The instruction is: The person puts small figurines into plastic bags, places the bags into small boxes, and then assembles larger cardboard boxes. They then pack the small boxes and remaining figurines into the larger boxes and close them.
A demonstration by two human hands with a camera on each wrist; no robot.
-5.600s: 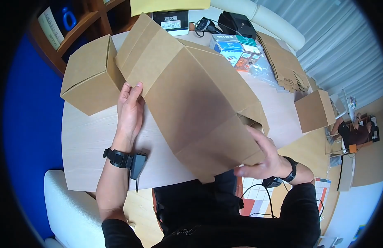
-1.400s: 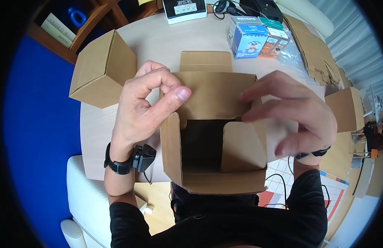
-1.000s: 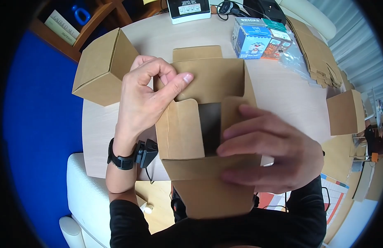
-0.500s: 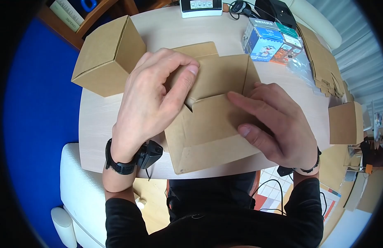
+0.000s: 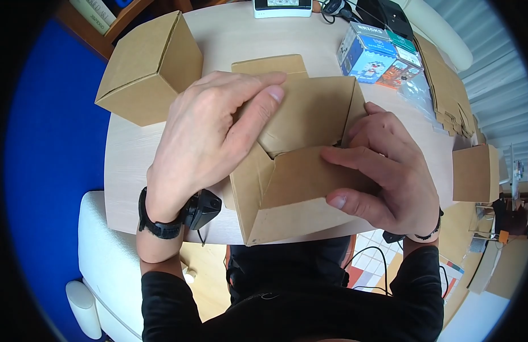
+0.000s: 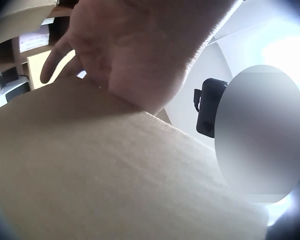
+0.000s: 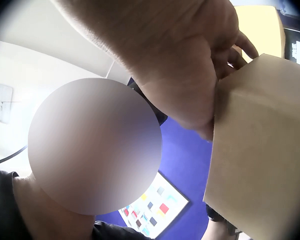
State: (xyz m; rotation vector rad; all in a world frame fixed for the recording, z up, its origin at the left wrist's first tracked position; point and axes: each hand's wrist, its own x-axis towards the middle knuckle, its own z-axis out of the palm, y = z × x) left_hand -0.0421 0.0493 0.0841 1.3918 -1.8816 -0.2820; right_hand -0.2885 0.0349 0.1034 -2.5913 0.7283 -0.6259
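An open cardboard box (image 5: 295, 219) sits between my hands near the table's front edge, turned slightly. Its near flap (image 5: 301, 179) slopes inward over the opening, and the far flap (image 5: 312, 108) stands up with a narrow tab (image 5: 269, 64) behind it. My left hand (image 5: 210, 122) lies over the box's left side, fingers stretched along the top and thumb beside them. The right hand (image 5: 389, 165) presses the near flap with its index finger, the thumb by the fold and the other fingers along the right side. In both wrist views the box wall hides parts of the fingers.
A closed cardboard box (image 5: 150, 68) stands at the left, and another box (image 5: 476, 172) at the right edge. Printed toy boxes (image 5: 375, 57), a plastic bag (image 5: 415, 91) and flattened cardboard (image 5: 446, 85) lie back right. Behind them sits a white-framed device (image 5: 282, 8).
The near flap, which hung toward my body a second ago, has folded up and now dips further into the opening. My right hand has moved from the side flap onto it.
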